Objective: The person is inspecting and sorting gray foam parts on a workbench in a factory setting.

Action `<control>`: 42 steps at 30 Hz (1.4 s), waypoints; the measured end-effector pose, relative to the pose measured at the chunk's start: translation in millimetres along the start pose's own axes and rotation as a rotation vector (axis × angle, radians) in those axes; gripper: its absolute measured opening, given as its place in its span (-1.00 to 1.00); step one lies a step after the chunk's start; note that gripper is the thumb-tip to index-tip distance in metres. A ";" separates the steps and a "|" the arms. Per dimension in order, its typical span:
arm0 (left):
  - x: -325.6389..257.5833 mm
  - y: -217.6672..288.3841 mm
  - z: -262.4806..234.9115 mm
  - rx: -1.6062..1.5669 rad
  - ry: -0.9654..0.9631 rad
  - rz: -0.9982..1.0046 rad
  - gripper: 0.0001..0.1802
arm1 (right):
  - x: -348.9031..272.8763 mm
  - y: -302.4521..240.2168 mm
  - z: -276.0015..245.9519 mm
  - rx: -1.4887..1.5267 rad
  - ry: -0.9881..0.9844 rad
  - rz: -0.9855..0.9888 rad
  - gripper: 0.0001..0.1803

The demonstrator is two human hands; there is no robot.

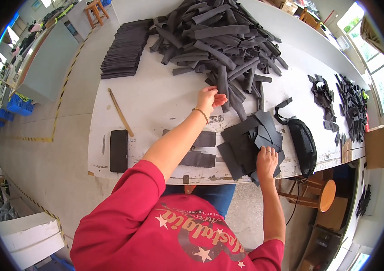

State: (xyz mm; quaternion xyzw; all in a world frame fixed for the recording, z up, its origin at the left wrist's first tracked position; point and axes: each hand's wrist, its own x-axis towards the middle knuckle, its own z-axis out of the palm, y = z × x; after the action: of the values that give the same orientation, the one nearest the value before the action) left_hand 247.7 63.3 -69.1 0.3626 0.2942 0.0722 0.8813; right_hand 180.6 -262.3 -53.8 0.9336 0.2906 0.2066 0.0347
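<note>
My left hand (211, 99) reaches to the near edge of a big heap of dark grey fabric strips (221, 32). Its thumb and fingers are apart, and the fingertips overlap one rolled-looking strip (222, 77); a firm hold does not show. At the front right, my right hand (267, 160) bends its fingers over a loose stack of flat black pieces (237, 135), gripping at its right side. Its fingertips are partly hidden among the pieces. Below my left forearm, short dark strips (198, 159) lie flat on the white table (146, 101).
A neat row of dark strips (126, 49) lies at the back left. Nearer are a wooden stick (120, 113) and a black phone-like slab (118, 151). A black mesh-sided case (302, 147) stands right of the stack. Dark scraps (352, 106) cover the far right. A wooden stool (326, 195) is beneath.
</note>
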 end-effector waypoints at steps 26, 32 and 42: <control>-145.7 20.2 -48.4 -0.040 -0.087 0.288 -0.69 | 54.7 -96.9 -34.2 1.369 0.200 0.422 -0.89; -148.4 7.2 -43.3 -0.190 -0.296 0.018 -0.68 | 55.1 -93.0 -49.1 1.315 0.103 0.446 -0.82; -149.7 -13.7 22.7 0.498 -0.463 0.241 -0.72 | 42.9 -54.8 -81.3 1.308 0.148 0.488 -0.85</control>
State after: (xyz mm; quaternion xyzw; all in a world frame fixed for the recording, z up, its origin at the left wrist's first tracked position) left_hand 137.2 -11.2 4.2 0.6050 0.0505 0.0175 0.7944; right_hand 150.6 -197.5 25.9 0.7849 0.1392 0.0543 -0.6014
